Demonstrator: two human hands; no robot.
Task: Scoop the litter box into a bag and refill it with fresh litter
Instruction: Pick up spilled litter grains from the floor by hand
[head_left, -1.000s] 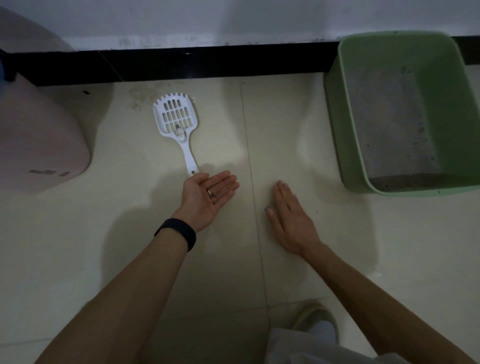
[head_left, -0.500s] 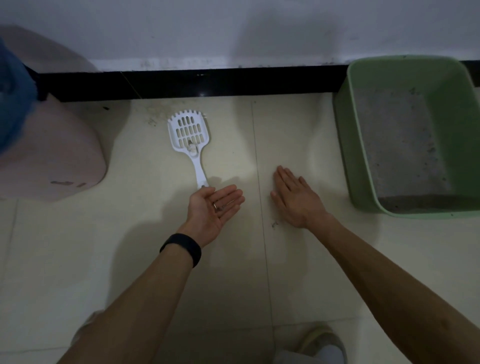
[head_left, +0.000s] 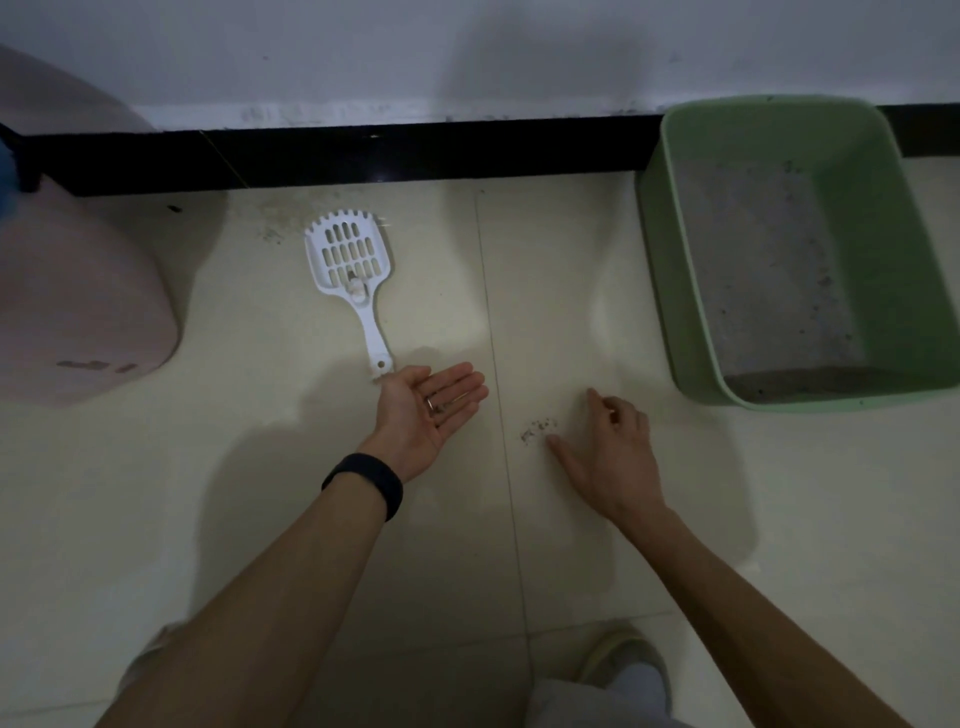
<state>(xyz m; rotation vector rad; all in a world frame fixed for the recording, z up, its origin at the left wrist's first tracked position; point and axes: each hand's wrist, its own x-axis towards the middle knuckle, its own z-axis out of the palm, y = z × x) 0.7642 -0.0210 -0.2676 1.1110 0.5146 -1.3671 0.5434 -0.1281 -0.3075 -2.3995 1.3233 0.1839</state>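
Observation:
A green litter box (head_left: 670, 280) with a thin layer of grey litter stands on the floor at the right, by the wall. A white slotted scoop (head_left: 352, 273) lies on the tiles at centre left, handle toward me, with a small clump near its neck. My left hand (head_left: 428, 408) is held palm up just below the scoop handle, cupped flat with a few litter grains in it. My right hand (head_left: 610, 452) rests palm down on the floor, fingers curled around a small pile of spilled litter grains (head_left: 537, 428).
A pink rounded container (head_left: 78, 312) stands at the left, with something blue at the frame's left edge. A black skirting board (head_left: 363, 153) runs along the wall. My shoe (head_left: 623, 657) shows at the bottom.
My right hand has swept back toward me across the tile and gathered loose grains into a small pile. My left hand has stayed palm up by the scoop handle.

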